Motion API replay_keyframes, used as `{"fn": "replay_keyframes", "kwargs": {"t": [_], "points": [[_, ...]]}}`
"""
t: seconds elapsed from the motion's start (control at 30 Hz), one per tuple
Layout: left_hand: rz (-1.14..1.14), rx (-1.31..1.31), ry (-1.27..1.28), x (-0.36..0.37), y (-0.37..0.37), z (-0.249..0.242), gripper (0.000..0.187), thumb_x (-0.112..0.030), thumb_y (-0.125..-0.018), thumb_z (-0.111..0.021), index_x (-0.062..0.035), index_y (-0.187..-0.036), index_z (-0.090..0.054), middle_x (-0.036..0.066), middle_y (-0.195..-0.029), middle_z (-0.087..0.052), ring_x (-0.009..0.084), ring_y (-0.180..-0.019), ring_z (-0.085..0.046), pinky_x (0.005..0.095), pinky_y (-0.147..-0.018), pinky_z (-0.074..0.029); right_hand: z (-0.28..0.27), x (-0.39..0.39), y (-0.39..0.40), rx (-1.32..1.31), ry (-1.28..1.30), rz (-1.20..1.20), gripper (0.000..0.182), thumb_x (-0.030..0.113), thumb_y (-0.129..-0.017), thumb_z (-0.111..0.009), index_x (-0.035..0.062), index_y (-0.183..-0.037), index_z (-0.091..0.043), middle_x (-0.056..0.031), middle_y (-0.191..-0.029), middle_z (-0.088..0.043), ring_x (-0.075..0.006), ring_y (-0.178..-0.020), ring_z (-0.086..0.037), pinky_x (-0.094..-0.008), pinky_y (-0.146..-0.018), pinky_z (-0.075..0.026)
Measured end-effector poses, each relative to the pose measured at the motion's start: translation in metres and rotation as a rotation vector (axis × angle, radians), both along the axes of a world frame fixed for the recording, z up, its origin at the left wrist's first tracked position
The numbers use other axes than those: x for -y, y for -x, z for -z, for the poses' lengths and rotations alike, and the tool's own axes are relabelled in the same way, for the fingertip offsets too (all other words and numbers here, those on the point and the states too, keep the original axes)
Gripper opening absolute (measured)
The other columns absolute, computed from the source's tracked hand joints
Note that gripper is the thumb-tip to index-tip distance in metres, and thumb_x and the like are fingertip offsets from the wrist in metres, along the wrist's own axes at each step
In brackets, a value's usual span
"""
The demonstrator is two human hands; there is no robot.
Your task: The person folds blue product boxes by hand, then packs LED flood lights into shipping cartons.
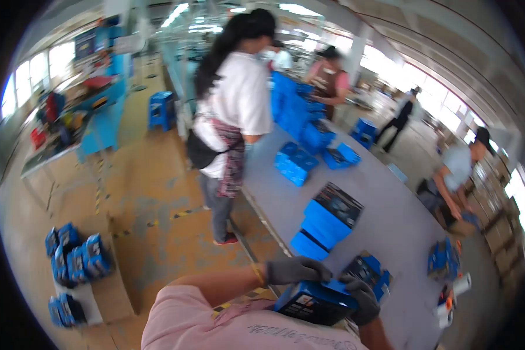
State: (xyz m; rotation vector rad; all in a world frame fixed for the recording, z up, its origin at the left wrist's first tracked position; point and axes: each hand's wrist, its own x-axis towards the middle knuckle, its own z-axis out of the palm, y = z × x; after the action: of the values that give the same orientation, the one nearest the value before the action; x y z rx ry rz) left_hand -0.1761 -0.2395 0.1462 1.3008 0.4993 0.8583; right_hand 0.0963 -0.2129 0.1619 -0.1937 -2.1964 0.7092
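Note:
A blue and black box (315, 304) is held close against my chest, between my two gloved hands. My left hand (297, 270), in a grey glove, lies over its upper left edge with the fingers closed on it. At the box's right end my right hand (363, 298), also in a grey glove, grips the corner near the top flap. Just beyond my right hand another blue and black box (367, 269) lies on the grey table (385, 216). Farther up the table lies a stack of flat blue cartons (328, 223) with a dark printed face.
A person in a white shirt (239, 99) stands at the table's left side. Blue boxes (296, 163) stand at the far end. Tape rolls (462, 284) lie at the right edge. More boxes (79, 259) sit on a low surface at left. A person (456, 169) bends near cartons.

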Motion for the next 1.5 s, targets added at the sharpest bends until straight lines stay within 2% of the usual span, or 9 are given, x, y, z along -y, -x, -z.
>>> {"fn": "replay_keyframes", "kwargs": {"t": [0.1,0.17,0.27,0.57,0.67,0.83,1.03,1.2,1.5], "points": [[0.153,-0.135,0.072,-0.009,0.008,-0.029,0.034,-0.031,-0.089,-0.063,-0.0031,-0.108,-0.062,0.010,-0.116,-0.058,0.0179,-0.108,-0.052,0.0312,-0.096,-0.040,-0.011,-0.011,-0.019,0.085,0.390,-0.093,0.036,0.017,-0.086,-0.062,0.0011,-0.118,-0.056,-0.0172,-0.115,-0.059,-0.0265,-0.106,-0.059,-0.0351,-0.093,-0.046],[0.146,-0.462,-0.015,-0.011,-0.002,-0.058,0.036,-0.034,-0.088,-0.064,-0.0031,-0.106,-0.062,0.011,-0.115,-0.058,0.0192,-0.106,-0.053,0.0309,-0.095,-0.040,-0.023,-0.008,-0.024,0.246,1.149,0.009,0.044,0.024,-0.084,-0.066,0.0040,-0.122,-0.053,-0.0169,-0.114,-0.058,-0.0256,-0.107,-0.058,-0.0347,-0.093,-0.046],[0.183,-0.758,-0.154,-0.018,-0.019,-0.090,0.049,-0.038,-0.085,-0.066,-0.0033,-0.117,-0.055,0.016,-0.114,-0.059,0.0209,-0.108,-0.054,0.0321,-0.093,-0.042,-0.061,-0.006,-0.014,0.575,0.718,0.162,0.053,0.029,-0.082,-0.067,0.0037,-0.126,-0.052,-0.0171,-0.116,-0.058,-0.0264,-0.109,-0.056,-0.0345,-0.095,-0.044],[0.254,-1.101,-0.358,-0.028,-0.058,-0.097,0.054,-0.036,-0.090,-0.059,-0.0020,-0.129,-0.044,0.024,-0.119,-0.056,0.0305,-0.110,-0.056,0.0364,-0.094,-0.043,-0.070,-0.013,-0.024,0.971,0.517,0.209,0.053,0.033,-0.085,-0.061,0.0034,-0.128,-0.050,-0.0180,-0.119,-0.058,-0.0278,-0.111,-0.056,-0.0358,-0.094,-0.043],[0.139,-0.792,-0.333,-0.032,-0.052,-0.070,0.045,-0.033,-0.093,-0.054,-0.0021,-0.125,-0.049,0.022,-0.113,-0.060,0.0330,-0.108,-0.059,0.0373,-0.091,-0.046,-0.079,-0.011,-0.032,0.650,1.052,0.162,0.052,0.033,-0.086,-0.060,0.0028,-0.128,-0.050,-0.0182,-0.122,-0.056,-0.0271,-0.114,-0.054,-0.0366,-0.098,-0.042],[-0.023,-0.192,-0.004,-0.019,-0.015,-0.041,0.047,-0.034,-0.101,-0.038,0.0006,-0.132,-0.042,0.014,-0.124,-0.054,0.0258,-0.115,-0.054,0.0364,-0.098,-0.042,-0.049,0.010,-0.041,0.539,0.735,0.148,0.097,0.029,-0.066,-0.083,0.0016,-0.142,-0.029,-0.0194,-0.138,-0.041,-0.0310,-0.132,-0.035,-0.0396,-0.109,-0.030],[-0.494,0.511,0.422,0.008,0.045,0.029,0.045,-0.034,-0.098,-0.044,-0.0004,-0.128,-0.046,0.016,-0.124,-0.054,0.0310,-0.112,-0.055,0.0449,-0.097,-0.045,-0.117,-0.003,-0.024,0.164,0.116,0.606,0.103,0.024,-0.056,-0.087,0.0026,-0.140,-0.033,-0.0171,-0.136,-0.043,-0.0290,-0.125,-0.043,-0.0417,-0.102,-0.036],[-0.584,0.614,0.633,0.038,0.089,0.073,0.038,-0.032,-0.097,-0.046,-0.0020,-0.120,-0.054,0.017,-0.118,-0.058,0.0329,-0.108,-0.057,0.0459,-0.095,-0.047,-0.165,-0.043,0.053,-0.260,-0.481,0.800,0.087,0.015,-0.060,-0.083,0.0007,-0.134,-0.041,-0.0144,-0.123,-0.054,-0.0229,-0.119,-0.050,-0.0346,-0.094,-0.045],[-0.621,0.471,0.454,-0.002,0.140,0.059,0.043,-0.035,-0.099,-0.044,-0.0005,-0.123,-0.052,0.017,-0.119,-0.058,0.0313,-0.107,-0.059,0.0430,-0.096,-0.046,-0.068,-0.104,0.091,0.333,-0.594,0.673,0.063,0.020,-0.064,-0.079,0.0133,-0.122,-0.054,-0.0091,-0.125,-0.052,-0.0297,-0.120,-0.048,-0.0420,-0.097,-0.040]]}}
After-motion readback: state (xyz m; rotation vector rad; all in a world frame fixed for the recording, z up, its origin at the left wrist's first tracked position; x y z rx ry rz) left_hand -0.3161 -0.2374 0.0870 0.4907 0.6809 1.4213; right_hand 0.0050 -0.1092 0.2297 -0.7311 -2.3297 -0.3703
